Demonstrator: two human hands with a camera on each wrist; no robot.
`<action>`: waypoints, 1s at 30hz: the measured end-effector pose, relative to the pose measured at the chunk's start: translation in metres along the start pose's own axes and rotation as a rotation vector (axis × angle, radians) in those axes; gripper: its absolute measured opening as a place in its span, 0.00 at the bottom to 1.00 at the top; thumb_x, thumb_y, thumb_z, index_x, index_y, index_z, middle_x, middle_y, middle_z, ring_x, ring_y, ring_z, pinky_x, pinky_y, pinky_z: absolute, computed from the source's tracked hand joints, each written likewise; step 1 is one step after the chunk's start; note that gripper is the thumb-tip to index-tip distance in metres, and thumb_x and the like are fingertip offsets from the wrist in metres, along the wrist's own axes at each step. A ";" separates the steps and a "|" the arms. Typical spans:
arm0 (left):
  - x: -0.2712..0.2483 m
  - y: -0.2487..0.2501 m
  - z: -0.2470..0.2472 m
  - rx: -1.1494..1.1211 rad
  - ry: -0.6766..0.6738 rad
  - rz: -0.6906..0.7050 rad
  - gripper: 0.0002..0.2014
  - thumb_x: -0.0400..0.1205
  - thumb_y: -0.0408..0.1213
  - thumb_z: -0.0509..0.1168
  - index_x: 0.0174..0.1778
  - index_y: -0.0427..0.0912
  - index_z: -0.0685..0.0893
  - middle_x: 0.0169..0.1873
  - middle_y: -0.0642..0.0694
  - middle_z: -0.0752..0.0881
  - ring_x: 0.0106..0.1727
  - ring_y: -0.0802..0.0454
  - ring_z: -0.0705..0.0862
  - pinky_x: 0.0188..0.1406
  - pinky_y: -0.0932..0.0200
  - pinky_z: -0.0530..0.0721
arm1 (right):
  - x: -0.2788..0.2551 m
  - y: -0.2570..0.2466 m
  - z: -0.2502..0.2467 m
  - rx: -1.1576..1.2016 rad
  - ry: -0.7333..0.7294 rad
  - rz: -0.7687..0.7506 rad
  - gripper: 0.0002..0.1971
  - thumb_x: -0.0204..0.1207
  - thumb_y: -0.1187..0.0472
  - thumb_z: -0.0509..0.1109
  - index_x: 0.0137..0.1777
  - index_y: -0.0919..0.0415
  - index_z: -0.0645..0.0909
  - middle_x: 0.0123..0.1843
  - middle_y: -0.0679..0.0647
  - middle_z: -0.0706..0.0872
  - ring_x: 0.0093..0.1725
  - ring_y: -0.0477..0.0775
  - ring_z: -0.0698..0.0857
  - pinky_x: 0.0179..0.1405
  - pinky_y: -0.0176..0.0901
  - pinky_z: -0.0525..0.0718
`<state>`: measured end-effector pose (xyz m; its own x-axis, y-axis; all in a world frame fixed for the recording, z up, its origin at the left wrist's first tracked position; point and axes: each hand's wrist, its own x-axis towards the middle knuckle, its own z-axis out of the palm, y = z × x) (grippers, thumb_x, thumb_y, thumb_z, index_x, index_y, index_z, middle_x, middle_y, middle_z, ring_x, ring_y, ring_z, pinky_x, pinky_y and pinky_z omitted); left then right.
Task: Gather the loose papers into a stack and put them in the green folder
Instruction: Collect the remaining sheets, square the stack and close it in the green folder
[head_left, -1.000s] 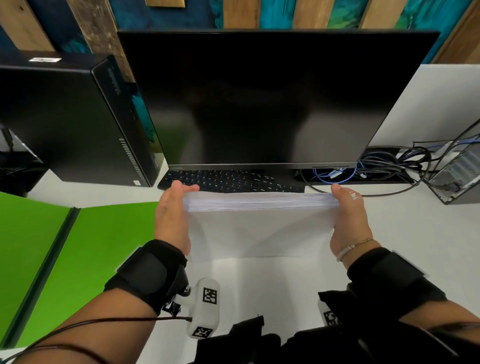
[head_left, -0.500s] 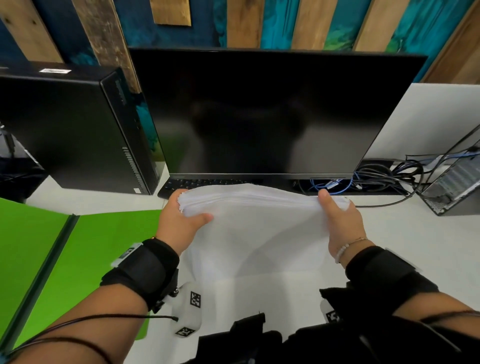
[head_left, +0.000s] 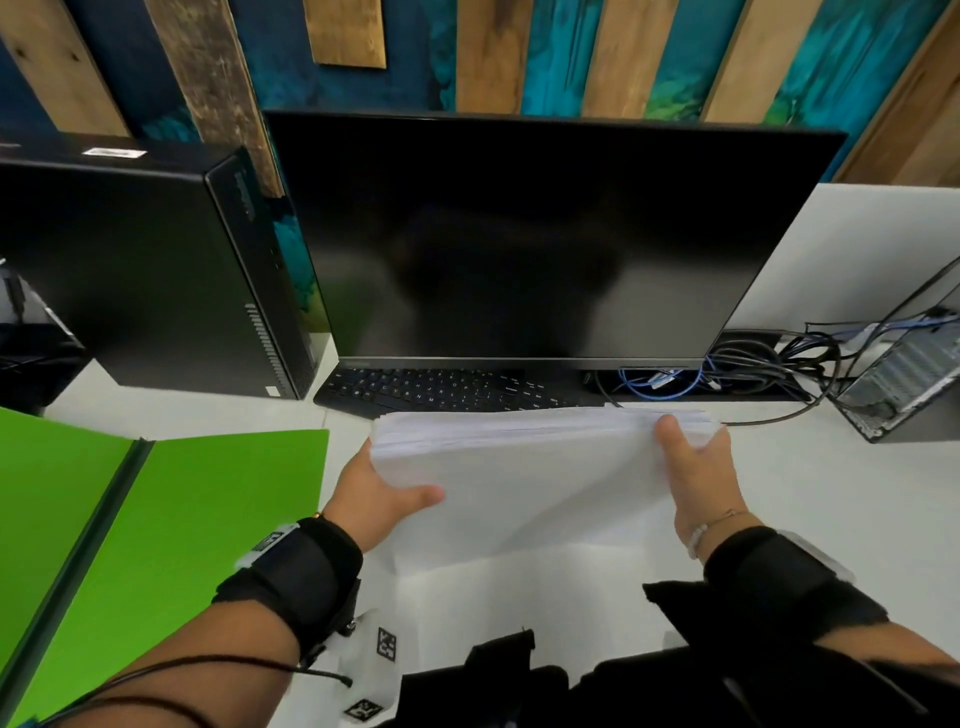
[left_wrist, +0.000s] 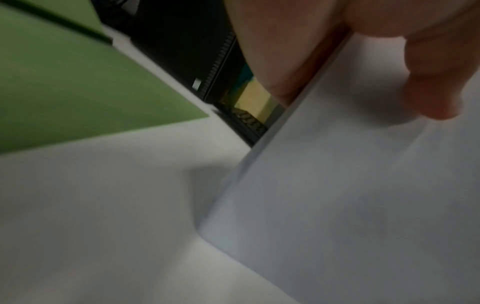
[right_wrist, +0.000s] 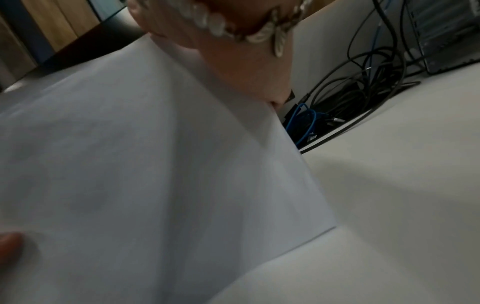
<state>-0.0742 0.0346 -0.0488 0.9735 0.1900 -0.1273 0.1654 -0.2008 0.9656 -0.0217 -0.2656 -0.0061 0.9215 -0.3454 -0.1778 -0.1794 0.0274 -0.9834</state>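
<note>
Desk (head_left: 831, 509): flat, matte white surface filling the lower frame.

Monitor (head_left: 540, 234): broad black glossy panel, upper centre, screen dark.

Computer tower (head_left: 140, 270): black boxy case, upper left, vented strip along its front edge.

Green folder (head_left: 171, 530): smooth bright green card lying open and flat at lower left, dark spine fold running diagonally; just beside the papers, not touching them in the head view.

Stack of papers (head_left: 530, 478): thick sheaf of plain white sheets at centre, held up off the desk on a tilt, top edges slightly fanned and uneven, the front sheet bowed.

Keyboard (head_left: 447, 389): black, low, keys partly tucked under the monitor.

Cables (head_left: 769, 369): black and blue loops, tangled, centre right.

Left hand (head_left: 376, 493): clamped on the stack's left edge, thumb across the front sheet.

Right hand (head_left: 693, 467): clamped on the right edge, thumb on the front; beaded bracelet (head_left: 714, 525) at the wrist.

Against half a second ago: the stack sits flatter-topped, less bulged, and more keyboard shows above it.
</note>
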 end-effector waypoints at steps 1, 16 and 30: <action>0.001 0.000 0.002 -0.027 0.014 -0.014 0.34 0.60 0.28 0.82 0.63 0.38 0.81 0.53 0.47 0.89 0.55 0.52 0.87 0.49 0.67 0.81 | -0.001 -0.005 -0.001 0.015 0.006 -0.052 0.36 0.58 0.42 0.74 0.64 0.54 0.66 0.59 0.57 0.78 0.52 0.54 0.79 0.51 0.48 0.81; 0.004 -0.002 0.000 -0.090 0.004 0.010 0.28 0.64 0.24 0.79 0.60 0.39 0.82 0.51 0.49 0.90 0.50 0.60 0.89 0.47 0.70 0.83 | -0.048 -0.058 0.071 -1.158 -0.366 -1.194 0.16 0.70 0.46 0.57 0.33 0.43 0.86 0.31 0.41 0.85 0.35 0.52 0.85 0.43 0.50 0.77; 0.005 0.003 0.002 -0.031 0.015 0.063 0.26 0.64 0.24 0.79 0.57 0.39 0.83 0.48 0.51 0.89 0.43 0.69 0.86 0.43 0.78 0.80 | -0.045 -0.140 0.062 -0.907 -0.132 -1.339 0.12 0.75 0.53 0.62 0.47 0.54 0.87 0.42 0.55 0.89 0.43 0.63 0.87 0.40 0.49 0.83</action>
<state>-0.0685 0.0331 -0.0475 0.9793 0.1926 -0.0630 0.0989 -0.1833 0.9781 -0.0164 -0.1963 0.1375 0.5898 0.4147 0.6929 0.6434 -0.7599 -0.0929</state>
